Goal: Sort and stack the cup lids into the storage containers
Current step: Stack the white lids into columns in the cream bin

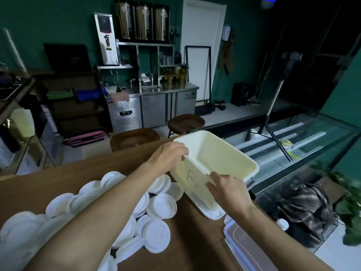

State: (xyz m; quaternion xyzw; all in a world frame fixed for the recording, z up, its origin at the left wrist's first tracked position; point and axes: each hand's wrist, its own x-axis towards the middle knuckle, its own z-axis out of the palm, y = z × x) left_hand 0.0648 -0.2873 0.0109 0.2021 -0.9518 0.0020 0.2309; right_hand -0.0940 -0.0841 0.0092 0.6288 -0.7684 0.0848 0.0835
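Observation:
A cream storage container [220, 153] with a hand-drawn mark on its near wall is tilted up on the wooden counter [187, 243], its base resting on a white lid [212, 214]. My left hand [170, 153] grips the container's near-left rim. My right hand [228, 189] holds the near rim and wall, fingers curled over the edge. The container looks empty inside. Many white round cup lids [156, 235] lie spread in a loose heap on the counter, left of the container and under my left forearm.
A second clear container with a lid [246, 249] sits at the counter's near right edge. Two dark stools [134, 138] stand beyond the counter. A glass display case [304, 145] runs along the right, with a plant [349, 208] and a striped cloth [304, 208].

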